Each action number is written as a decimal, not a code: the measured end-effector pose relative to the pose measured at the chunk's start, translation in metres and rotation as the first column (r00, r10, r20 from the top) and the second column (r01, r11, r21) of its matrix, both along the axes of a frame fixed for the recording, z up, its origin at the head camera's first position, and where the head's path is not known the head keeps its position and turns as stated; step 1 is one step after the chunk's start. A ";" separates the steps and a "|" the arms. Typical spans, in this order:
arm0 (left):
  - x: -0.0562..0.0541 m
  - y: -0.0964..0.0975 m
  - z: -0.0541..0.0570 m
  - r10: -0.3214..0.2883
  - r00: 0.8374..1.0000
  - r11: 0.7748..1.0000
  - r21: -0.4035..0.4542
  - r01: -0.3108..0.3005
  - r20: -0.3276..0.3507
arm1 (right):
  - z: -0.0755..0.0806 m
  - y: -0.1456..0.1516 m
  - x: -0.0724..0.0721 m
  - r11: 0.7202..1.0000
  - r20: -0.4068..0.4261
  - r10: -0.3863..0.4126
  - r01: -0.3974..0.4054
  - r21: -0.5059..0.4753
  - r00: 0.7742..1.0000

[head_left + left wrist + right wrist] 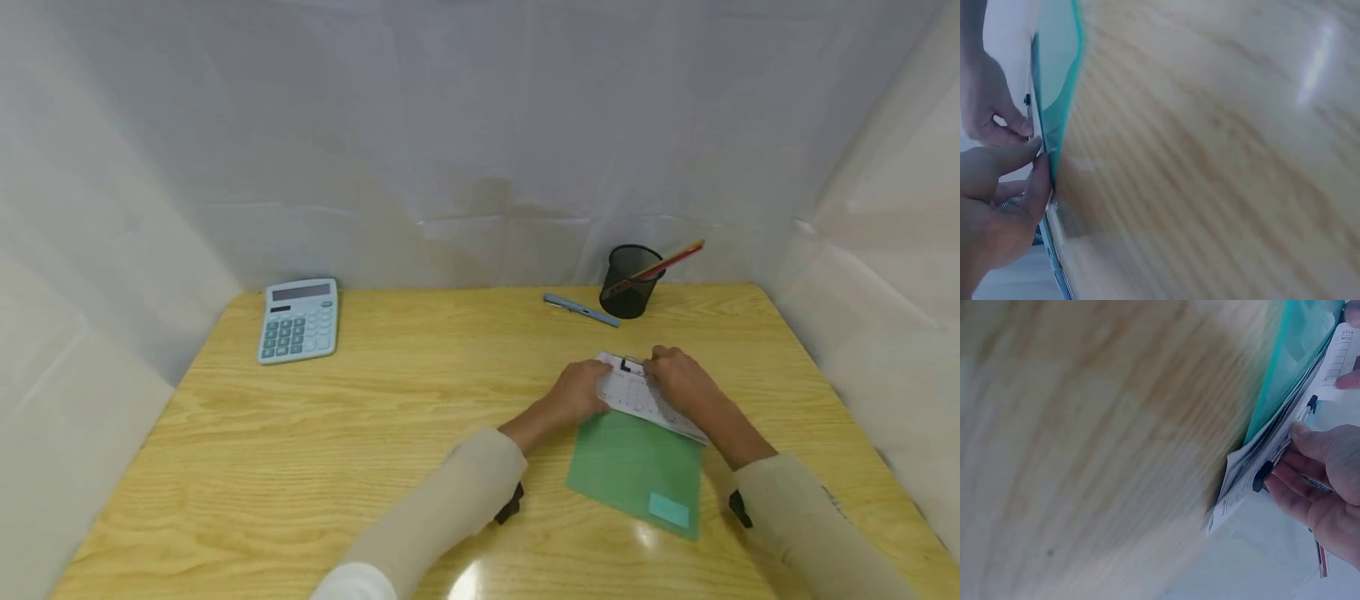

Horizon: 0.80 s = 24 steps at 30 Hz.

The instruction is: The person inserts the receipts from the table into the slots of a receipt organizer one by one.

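Note:
A printed white form (633, 393) lies at the top of a green translucent folder (626, 462), which bears a pale blue label near its lower right corner. A clip (632, 364) with black ends sits at the form's far edge. My left hand (573, 393) pinches the form's left edge between thumb and fingers. With thumb and fingertips, my right hand (686, 390) grips the clip, its wrist crossing the form's right part. In the right wrist view several layered sheets (1233, 472) show beneath the clip, beside the folder's edge.
Beyond the hands lies a blue pen (581, 309), beside a black mesh pen cup (632, 296) holding pencils that lean right. A light blue calculator (300, 321) is at the far left of the wooden table (360, 425). White sheeting (450, 125) encloses the back and sides.

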<state>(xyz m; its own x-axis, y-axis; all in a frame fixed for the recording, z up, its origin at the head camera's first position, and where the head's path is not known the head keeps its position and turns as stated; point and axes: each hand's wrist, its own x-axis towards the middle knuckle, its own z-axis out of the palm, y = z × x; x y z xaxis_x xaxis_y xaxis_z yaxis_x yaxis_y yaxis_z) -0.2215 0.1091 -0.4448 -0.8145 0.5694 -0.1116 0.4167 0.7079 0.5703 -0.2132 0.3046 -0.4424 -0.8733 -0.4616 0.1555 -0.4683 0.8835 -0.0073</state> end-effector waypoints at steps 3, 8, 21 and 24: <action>-0.003 -0.006 0.004 -0.008 1.000 1.000 0.018 0.007 0.024 | 0.000 0.001 -0.001 1.000 0.008 -0.004 0.004 -0.010 1.000; -0.006 -0.022 0.007 0.024 0.999 0.997 0.077 -0.026 0.032 | 0.001 0.004 -0.004 0.999 0.038 -0.012 0.013 -0.034 0.999; -0.022 -0.108 0.014 0.096 0.989 0.976 0.186 -0.115 0.111 | 0.003 0.000 -0.017 0.995 0.075 0.021 -0.013 -0.102 0.997; -0.028 -0.133 0.014 0.145 0.985 0.972 0.170 -0.160 0.097 | 0.004 0.000 -0.018 0.995 0.080 0.015 -0.007 -0.096 0.997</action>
<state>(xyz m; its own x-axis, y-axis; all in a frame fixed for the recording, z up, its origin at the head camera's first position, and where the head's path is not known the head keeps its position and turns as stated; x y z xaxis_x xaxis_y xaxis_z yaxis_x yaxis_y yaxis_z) -0.2495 -0.0236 -0.4304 -0.8856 0.4555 -0.0910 0.2574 0.6444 0.7201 -0.2315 0.3049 -0.4387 -0.8797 -0.4577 0.1289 -0.4725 0.8718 -0.1293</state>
